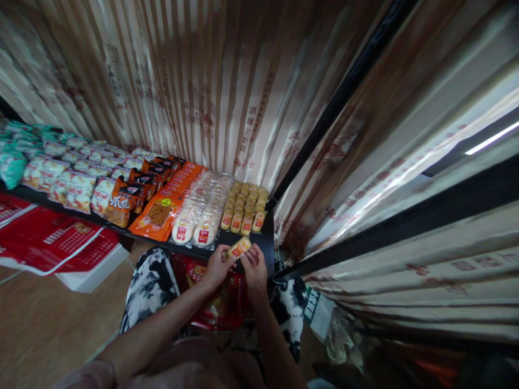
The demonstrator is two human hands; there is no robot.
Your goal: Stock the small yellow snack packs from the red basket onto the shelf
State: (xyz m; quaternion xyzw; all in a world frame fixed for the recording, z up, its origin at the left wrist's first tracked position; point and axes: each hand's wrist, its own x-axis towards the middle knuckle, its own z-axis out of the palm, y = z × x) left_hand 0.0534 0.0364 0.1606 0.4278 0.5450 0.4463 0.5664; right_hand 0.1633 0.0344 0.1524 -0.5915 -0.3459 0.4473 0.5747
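Snack packet [239, 248], small and yellow with a red label, held between both hands just above the front edge of the dark shelf [265, 243]. Left hand [217, 266] has its grip closed on the packet's left end; right hand [254, 266] has its grip closed on the right end. Directly behind on the shelf, rows of matching yellow packets [245, 208]; beside these, clear-wrapped round cakes [200, 213], then orange packs [168, 208]. Below the hands, a red basket [221, 305] between the knees. Striped sheeting [227, 92] behind.
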